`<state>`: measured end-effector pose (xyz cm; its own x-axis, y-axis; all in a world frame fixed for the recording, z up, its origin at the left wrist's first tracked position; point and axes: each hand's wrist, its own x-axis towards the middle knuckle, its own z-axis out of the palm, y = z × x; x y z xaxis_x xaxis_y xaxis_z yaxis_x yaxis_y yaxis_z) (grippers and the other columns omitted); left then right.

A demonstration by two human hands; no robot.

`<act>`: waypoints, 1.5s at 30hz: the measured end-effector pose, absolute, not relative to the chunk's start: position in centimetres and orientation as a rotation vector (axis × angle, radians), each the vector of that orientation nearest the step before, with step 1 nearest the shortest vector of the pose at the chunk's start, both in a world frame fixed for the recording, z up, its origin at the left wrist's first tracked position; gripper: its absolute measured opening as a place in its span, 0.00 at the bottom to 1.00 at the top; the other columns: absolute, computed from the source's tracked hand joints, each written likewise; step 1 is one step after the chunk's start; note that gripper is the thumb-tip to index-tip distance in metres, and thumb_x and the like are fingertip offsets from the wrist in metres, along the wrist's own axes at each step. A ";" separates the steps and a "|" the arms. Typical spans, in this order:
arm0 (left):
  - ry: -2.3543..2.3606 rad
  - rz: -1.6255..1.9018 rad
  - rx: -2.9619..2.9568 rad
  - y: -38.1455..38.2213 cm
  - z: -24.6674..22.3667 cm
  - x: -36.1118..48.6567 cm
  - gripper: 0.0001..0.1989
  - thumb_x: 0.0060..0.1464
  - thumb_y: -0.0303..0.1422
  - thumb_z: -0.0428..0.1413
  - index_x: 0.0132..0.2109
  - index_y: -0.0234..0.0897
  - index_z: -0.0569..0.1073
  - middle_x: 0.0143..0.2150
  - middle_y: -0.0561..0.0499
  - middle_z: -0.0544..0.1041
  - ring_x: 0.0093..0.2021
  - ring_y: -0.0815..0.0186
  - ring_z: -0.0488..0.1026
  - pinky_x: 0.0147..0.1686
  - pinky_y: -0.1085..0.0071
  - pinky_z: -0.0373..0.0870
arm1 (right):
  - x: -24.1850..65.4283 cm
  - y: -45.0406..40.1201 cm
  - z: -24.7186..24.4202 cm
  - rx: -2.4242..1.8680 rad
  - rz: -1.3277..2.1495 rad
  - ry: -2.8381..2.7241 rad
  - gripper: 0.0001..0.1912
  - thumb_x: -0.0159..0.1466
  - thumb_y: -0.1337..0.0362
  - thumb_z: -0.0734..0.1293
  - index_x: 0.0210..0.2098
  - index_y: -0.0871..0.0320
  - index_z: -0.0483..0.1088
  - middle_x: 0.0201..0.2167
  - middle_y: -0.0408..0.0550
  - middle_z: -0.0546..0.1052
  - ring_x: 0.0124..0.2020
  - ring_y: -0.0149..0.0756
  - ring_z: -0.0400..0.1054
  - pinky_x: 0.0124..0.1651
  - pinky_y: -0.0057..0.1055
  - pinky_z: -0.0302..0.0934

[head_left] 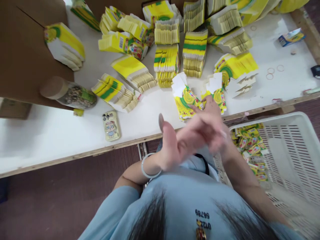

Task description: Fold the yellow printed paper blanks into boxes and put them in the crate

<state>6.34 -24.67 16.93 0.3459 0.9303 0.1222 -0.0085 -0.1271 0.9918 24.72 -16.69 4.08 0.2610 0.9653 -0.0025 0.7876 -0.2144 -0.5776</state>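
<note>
My left hand (180,143), with a pale bracelet on the wrist, is blurred in front of the table's edge. Its thumb stands apart and its fingers stretch right, across my right wrist; nothing shows in it. Beyond it my right hand (212,108) reaches over the table with its fingers apart. The fingertips rest at two small stacks of flat yellow-and-green cartons, a left stack (186,98) and a right stack (219,96). White flaps point away from me on both. Part of my right hand is hidden behind the left.
Bundled yellow cartons (167,58) fill the back of the white table (147,123). A phone (111,126) and a jar (77,95) are at left, beside a brown box (30,43). Rubber bands (270,70) lie right. A white basket (287,146) with cartons stands below the edge.
</note>
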 end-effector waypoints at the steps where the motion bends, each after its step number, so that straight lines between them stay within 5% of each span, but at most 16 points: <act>1: 0.886 1.129 1.397 -22.9 15.8 6.4 0.37 0.66 0.65 0.31 0.43 0.44 0.72 0.32 0.49 0.71 0.34 0.62 0.75 0.33 0.64 0.75 | 24.7 -16.4 4.2 -2.115 0.551 -1.587 0.27 0.63 0.39 0.71 0.41 0.58 0.68 0.31 0.48 0.73 0.36 0.44 0.71 0.47 0.46 0.68; 5: 1.134 1.458 1.201 -17.2 9.5 5.5 0.24 0.59 0.58 0.61 0.39 0.42 0.68 0.37 0.52 0.70 0.38 0.66 0.72 0.35 0.71 0.72 | 24.9 -16.1 4.5 -1.960 0.731 -1.508 0.26 0.61 0.40 0.72 0.26 0.52 0.61 0.18 0.37 0.63 0.24 0.34 0.60 0.34 0.33 0.59; 7: 1.226 1.446 1.145 -16.1 6.7 4.8 0.23 0.56 0.54 0.65 0.38 0.41 0.67 0.36 0.53 0.69 0.37 0.67 0.71 0.33 0.73 0.70 | 25.2 -16.3 4.4 -1.841 0.815 -1.449 0.26 0.62 0.41 0.71 0.24 0.52 0.60 0.16 0.36 0.63 0.21 0.32 0.57 0.30 0.31 0.54; 16: 1.250 1.497 1.109 -16.9 4.9 4.4 0.24 0.53 0.53 0.68 0.34 0.38 0.69 0.31 0.52 0.73 0.28 0.70 0.71 0.27 0.73 0.68 | 24.9 -19.0 4.8 -1.702 0.577 -1.305 0.22 0.68 0.43 0.64 0.28 0.51 0.62 0.20 0.38 0.65 0.22 0.33 0.60 0.30 0.32 0.54; 20: 1.194 1.509 1.161 -17.7 6.1 5.0 0.23 0.57 0.56 0.63 0.41 0.40 0.71 0.38 0.49 0.76 0.34 0.67 0.74 0.30 0.72 0.71 | 24.1 -22.3 5.5 -1.561 0.637 -1.172 0.23 0.71 0.41 0.62 0.30 0.52 0.63 0.21 0.37 0.65 0.22 0.32 0.60 0.28 0.30 0.56; 23: 1.045 1.201 1.347 -19.4 7.2 5.8 0.21 0.59 0.53 0.63 0.46 0.41 0.72 0.41 0.48 0.77 0.37 0.65 0.75 0.33 0.71 0.74 | 23.7 -25.2 6.0 -1.458 0.779 -1.247 0.20 0.72 0.46 0.63 0.31 0.52 0.65 0.21 0.37 0.66 0.21 0.31 0.61 0.26 0.30 0.58; 28: 0.856 0.733 1.952 -22.8 8.4 6.7 0.11 0.68 0.38 0.51 0.36 0.39 0.70 0.32 0.50 0.74 0.31 0.65 0.70 0.32 0.69 0.71 | 23.4 -28.1 6.0 -1.445 0.598 -1.146 0.17 0.70 0.47 0.66 0.49 0.50 0.64 0.43 0.49 0.77 0.40 0.40 0.75 0.43 0.38 0.72; 32: 0.754 0.560 2.265 -24.0 8.2 7.2 0.07 0.65 0.32 0.50 0.38 0.38 0.70 0.36 0.47 0.74 0.36 0.60 0.73 0.36 0.66 0.73 | 22.1 -28.9 5.4 -1.490 0.648 -1.111 0.17 0.70 0.47 0.66 0.50 0.50 0.63 0.37 0.45 0.76 0.33 0.38 0.73 0.38 0.36 0.70; 35: 0.780 0.628 2.252 -24.3 7.6 7.4 0.01 0.62 0.30 0.53 0.41 0.38 0.70 0.44 0.43 0.74 0.47 0.54 0.74 0.49 0.57 0.76 | 21.0 -29.1 5.1 -1.477 0.635 -1.044 0.14 0.73 0.49 0.63 0.51 0.50 0.64 0.36 0.45 0.77 0.35 0.39 0.74 0.40 0.37 0.71; 38: 0.717 0.754 2.014 -24.6 7.0 7.3 0.17 0.58 0.25 0.55 0.53 0.41 0.65 0.64 0.37 0.66 0.66 0.49 0.67 0.63 0.47 0.70 | 20.6 -29.3 4.9 -1.460 0.613 -1.107 0.17 0.75 0.49 0.57 0.53 0.50 0.68 0.45 0.52 0.78 0.51 0.45 0.75 0.57 0.46 0.70; 40: 0.626 0.726 1.813 -24.8 6.9 7.0 0.36 0.56 0.23 0.55 0.67 0.45 0.52 0.72 0.35 0.57 0.68 0.51 0.67 0.66 0.46 0.68 | 20.7 -29.6 4.6 -1.467 0.606 -1.161 0.19 0.76 0.49 0.56 0.54 0.50 0.70 0.51 0.54 0.78 0.60 0.48 0.71 0.66 0.52 0.63; 43: 0.517 0.553 1.629 -24.9 7.1 6.5 0.57 0.53 0.23 0.58 0.76 0.49 0.28 0.75 0.34 0.56 0.64 0.52 0.72 0.64 0.47 0.70 | 21.0 -30.4 3.9 -1.455 0.669 -1.176 0.19 0.75 0.49 0.57 0.56 0.49 0.72 0.53 0.54 0.79 0.63 0.49 0.70 0.69 0.55 0.61; 45: 0.512 0.486 1.601 -24.8 7.4 6.1 0.61 0.52 0.26 0.62 0.78 0.48 0.29 0.75 0.36 0.59 0.66 0.50 0.70 0.65 0.48 0.69 | 21.0 -30.9 3.7 -1.425 0.730 -1.147 0.19 0.74 0.49 0.59 0.56 0.49 0.72 0.53 0.53 0.80 0.60 0.48 0.74 0.64 0.52 0.67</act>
